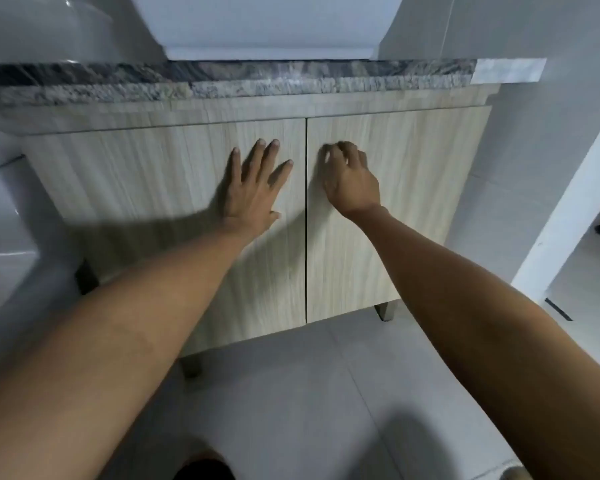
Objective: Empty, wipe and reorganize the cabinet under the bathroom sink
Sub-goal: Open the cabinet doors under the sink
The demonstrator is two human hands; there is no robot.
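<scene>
Cabinet [257, 209] under granite bench [222, 81], both doors shut; left hand [253, 188] flat, fingers spread on left door, right hand [350, 178] curled at centre seam, pinching nothing; no handles visible, hook door edge, pull evenly

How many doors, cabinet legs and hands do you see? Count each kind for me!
Doors: 2, the left door and the right door, both shut.
Cabinet legs: 3, at the front left, the front right and the back left.
Hands: 2, the left hand and the right hand.
Total: 7
</scene>
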